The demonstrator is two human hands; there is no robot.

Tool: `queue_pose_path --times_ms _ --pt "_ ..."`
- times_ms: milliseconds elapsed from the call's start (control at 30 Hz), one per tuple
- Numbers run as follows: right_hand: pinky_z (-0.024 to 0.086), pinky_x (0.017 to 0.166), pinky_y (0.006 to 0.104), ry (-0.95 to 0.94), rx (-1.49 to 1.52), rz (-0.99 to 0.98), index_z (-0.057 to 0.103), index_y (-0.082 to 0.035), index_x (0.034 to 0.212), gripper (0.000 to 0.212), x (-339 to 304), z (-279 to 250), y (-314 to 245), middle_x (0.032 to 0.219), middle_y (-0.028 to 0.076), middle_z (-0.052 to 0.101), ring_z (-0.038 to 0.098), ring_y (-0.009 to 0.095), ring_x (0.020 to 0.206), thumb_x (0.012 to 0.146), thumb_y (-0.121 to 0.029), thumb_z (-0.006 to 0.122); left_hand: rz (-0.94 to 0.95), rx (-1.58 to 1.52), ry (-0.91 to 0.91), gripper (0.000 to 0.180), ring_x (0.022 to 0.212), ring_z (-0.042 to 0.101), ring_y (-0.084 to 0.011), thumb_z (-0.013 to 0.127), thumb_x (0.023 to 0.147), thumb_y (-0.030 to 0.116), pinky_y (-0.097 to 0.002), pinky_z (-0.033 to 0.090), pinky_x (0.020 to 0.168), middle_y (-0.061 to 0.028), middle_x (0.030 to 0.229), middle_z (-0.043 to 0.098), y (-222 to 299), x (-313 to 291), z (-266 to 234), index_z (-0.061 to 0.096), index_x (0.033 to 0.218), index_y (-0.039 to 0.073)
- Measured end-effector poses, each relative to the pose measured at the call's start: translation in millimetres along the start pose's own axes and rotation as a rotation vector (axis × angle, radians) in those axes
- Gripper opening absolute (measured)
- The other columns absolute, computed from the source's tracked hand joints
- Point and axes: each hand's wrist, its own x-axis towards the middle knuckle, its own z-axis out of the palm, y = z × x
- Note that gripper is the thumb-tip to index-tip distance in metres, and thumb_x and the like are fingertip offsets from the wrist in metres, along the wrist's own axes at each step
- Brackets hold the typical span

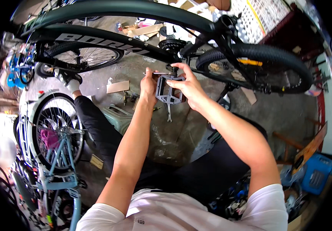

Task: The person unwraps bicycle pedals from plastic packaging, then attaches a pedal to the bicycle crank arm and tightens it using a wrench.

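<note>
A grey platform pedal (159,91) is between my two hands, just below the black bicycle (116,8). My right hand (191,87) closes on its right side, the thumb lying over the pedal and the index finger reaching up by the crank end (172,68). At the pedal's left edge, my left hand (148,87) is closed with the thumb pointing up; its other fingers are partly hidden. Whether the pedal's axle sits in the crank is hard to see. A silver wrench (169,115) shows its open jaw below the pedal; its other end is hidden.
The bicycle's rear wheel (302,77) stands to the right. A light-blue bicycle (60,154) is on the left beside my outstretched leg. Cardboard (117,87) and a grey-green plastic piece (116,117) lie on the concrete floor. A blue case (316,175) is at right.
</note>
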Motion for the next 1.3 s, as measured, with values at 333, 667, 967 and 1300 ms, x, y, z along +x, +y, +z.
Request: queue_pose_path --times_ms 333,667,967,1300 --pt "0.055 0.074 0.0372 -0.015 -0.061 0.033 0.051 -0.024 0.141 0.062 3 -3 9 0.104 0.006 0.055 0.061 0.018 0.095 0.088 -0.008 0.079 -0.337 -0.36 -0.204 0.059 0.082 0.066 -0.024 0.034 0.108 0.06 -0.0461 0.057 0.077 -0.0096 0.092 0.071 -34 7 -21 0.063 0.109 0.009" --pt "0.053 0.058 0.0318 -0.022 -0.089 0.055 0.051 -0.026 0.137 0.059 3 1 3 0.104 0.003 0.054 0.064 0.014 0.084 0.088 -0.003 0.076 0.719 0.533 0.326 0.042 0.054 0.065 -0.0211 0.052 0.108 0.041 -0.0353 0.05 0.054 -0.0085 0.065 0.068 51 -75 56 0.063 0.094 0.003" --pt "0.05 0.097 0.0324 -0.135 0.027 -0.014 0.048 -0.017 0.135 0.031 23 -13 33 0.129 0.004 0.059 0.059 0.017 0.116 0.105 -0.018 0.052 1.441 1.533 0.06 0.033 0.076 0.068 -0.0216 0.082 0.075 0.033 -0.0372 0.051 0.076 -0.0035 0.082 0.066 45 -128 109 0.064 0.09 0.01" --pt "0.053 0.089 0.0333 -0.055 -0.057 -0.117 0.051 -0.021 0.135 0.043 13 6 16 0.122 0.004 0.06 0.061 0.016 0.109 0.097 -0.005 0.063 1.341 1.238 0.181 0.021 0.075 0.068 -0.028 0.076 0.083 0.027 -0.0419 0.052 0.071 -0.009 0.083 0.067 36 -117 94 0.065 0.092 0.011"
